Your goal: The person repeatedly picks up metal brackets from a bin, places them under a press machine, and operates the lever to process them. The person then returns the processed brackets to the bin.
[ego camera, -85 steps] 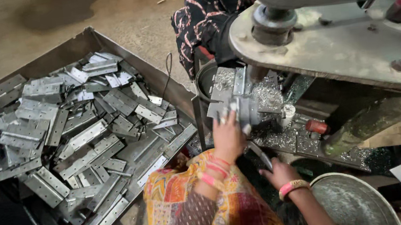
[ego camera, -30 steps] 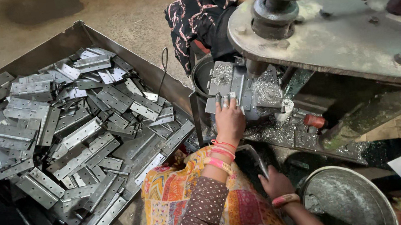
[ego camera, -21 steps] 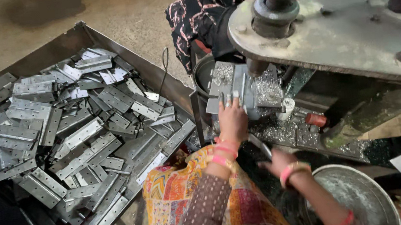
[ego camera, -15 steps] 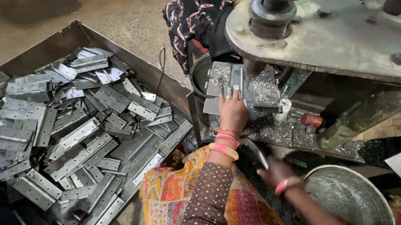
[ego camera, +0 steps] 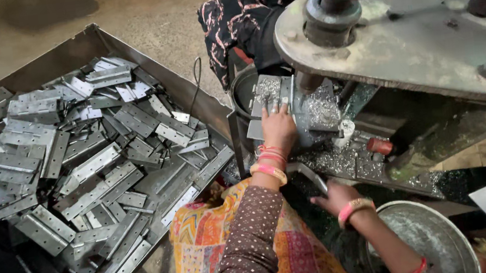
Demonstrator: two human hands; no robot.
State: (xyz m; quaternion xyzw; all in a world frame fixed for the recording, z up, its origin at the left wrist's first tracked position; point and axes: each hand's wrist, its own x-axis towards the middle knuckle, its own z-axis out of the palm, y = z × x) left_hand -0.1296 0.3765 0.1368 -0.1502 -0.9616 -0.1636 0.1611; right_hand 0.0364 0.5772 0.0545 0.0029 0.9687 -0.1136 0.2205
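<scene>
My left hand (ego camera: 279,128) lies flat, fingers spread, pressing down on the hinge plate (ego camera: 268,91) seated on the drill press bed (ego camera: 325,113), right under the spindle (ego camera: 327,22). No closed grip there, just palm and fingertips holding the plate against the bed. My right hand (ego camera: 336,196) sits lower, below the bed and just beside the rim of the round steel bowl (ego camera: 429,243); its fingers curl around a thin metal handle (ego camera: 307,175), though the view is dark there, so the grip is probably closed on it but I can't be sure. Metal shavings (ego camera: 342,159) cover the bed edge below my left hand. A small red knob (ego camera: 379,146) sticks out right of the shavings. Left of the bed is a big metal tray (ego camera: 60,56) heaped with grey hinges (ego camera: 76,148), well apart from both hands. Another person in a dark patterned garment (ego camera: 242,10) sits behind the bed, at the far side. My own patterned cloth (ego camera: 206,242) is below the bed, between tray and bowl.
</scene>
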